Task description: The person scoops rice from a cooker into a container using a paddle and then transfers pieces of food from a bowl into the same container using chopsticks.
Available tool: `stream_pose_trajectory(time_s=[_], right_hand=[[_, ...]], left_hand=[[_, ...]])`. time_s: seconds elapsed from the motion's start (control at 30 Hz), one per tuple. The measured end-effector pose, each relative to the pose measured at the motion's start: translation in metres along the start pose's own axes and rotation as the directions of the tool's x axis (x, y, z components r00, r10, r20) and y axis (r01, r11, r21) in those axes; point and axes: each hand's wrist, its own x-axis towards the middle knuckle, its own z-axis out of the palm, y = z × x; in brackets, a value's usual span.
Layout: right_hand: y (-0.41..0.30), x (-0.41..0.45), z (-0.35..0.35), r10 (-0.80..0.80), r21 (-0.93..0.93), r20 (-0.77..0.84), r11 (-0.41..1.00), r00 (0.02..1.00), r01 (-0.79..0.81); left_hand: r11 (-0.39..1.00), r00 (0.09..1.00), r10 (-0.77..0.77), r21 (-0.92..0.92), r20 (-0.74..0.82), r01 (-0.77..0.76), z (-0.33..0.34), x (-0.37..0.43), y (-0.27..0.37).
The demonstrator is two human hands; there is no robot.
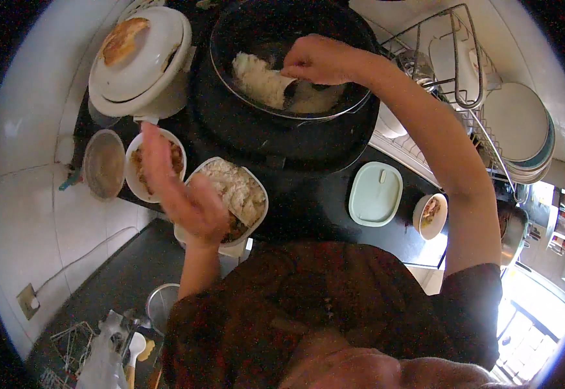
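My right hand (316, 61) reaches into a dark wok (331, 24) with its fingers curled. Its fingertips meet the edge of a pale clump of what looks like cooked rice (260, 82). Whether they pinch the clump or a utensil cannot be seen. More pale food lies below the hand in the wok. My left hand (190, 206) is blurred, empty, with fingers stretched out. It hovers over a white bowl of brown food (178, 158) and a rounded plastic container (266, 194) of rice with darker food, partly covering both.
A chipped white lidded pot (165, 97) stands left of the wok, near a clear oval lid (103, 165). To the right are a pale green lid (375, 194), a small bowl with food scraps (430, 216) and a wire dish rack (457, 73) with plates (515, 121).
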Motion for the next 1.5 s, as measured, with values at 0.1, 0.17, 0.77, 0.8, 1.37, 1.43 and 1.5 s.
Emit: stream_pose_trajectory(time_s=[0.1, 0.17, 0.77, 0.8, 1.37, 1.43, 1.5], right_hand=[[-0.008, -0.009, -0.008, 0.111, -0.091, -0.033, 0.989, 0.993, -0.114], [-0.001, -0.015, -0.005, 0.063, -0.094, -0.117, 0.993, 0.991, -0.074], [-0.044, -0.081, -0.012, 0.401, 0.270, -0.328, 0.907, 0.855, -0.322], [-0.046, -0.084, -0.013, 0.468, 0.330, -0.355, 0.873, 0.809, -0.360], [-0.181, -0.154, 0.002, 0.360, 0.416, 0.018, 0.846, 0.933, -0.334], [-0.181, -0.151, 0.034, 0.286, 0.440, 0.082, 0.849, 0.955, -0.292], [-0.181, -0.141, 0.064, 0.240, 0.411, 0.147, 0.868, 0.960, -0.280]], left_hand=[[0.993, 0.980, -0.117, -0.023, -0.158, 0.115, -0.015, -0.006, 0.003], [0.974, 0.948, -0.224, -0.075, -0.225, 0.212, -0.023, -0.011, 0.006], [0.842, 0.833, -0.529, -0.226, -0.162, 0.491, -0.054, -0.093, 0.015], [0.841, 0.833, -0.530, -0.227, -0.159, 0.491, -0.055, -0.096, 0.014], [0.835, 0.798, -0.549, -0.212, -0.249, 0.508, -0.079, -0.133, 0.020], [0.832, 0.791, -0.554, -0.209, -0.261, 0.514, -0.084, -0.136, 0.022], [0.828, 0.778, -0.561, -0.182, -0.282, 0.531, -0.089, -0.141, 0.020]])
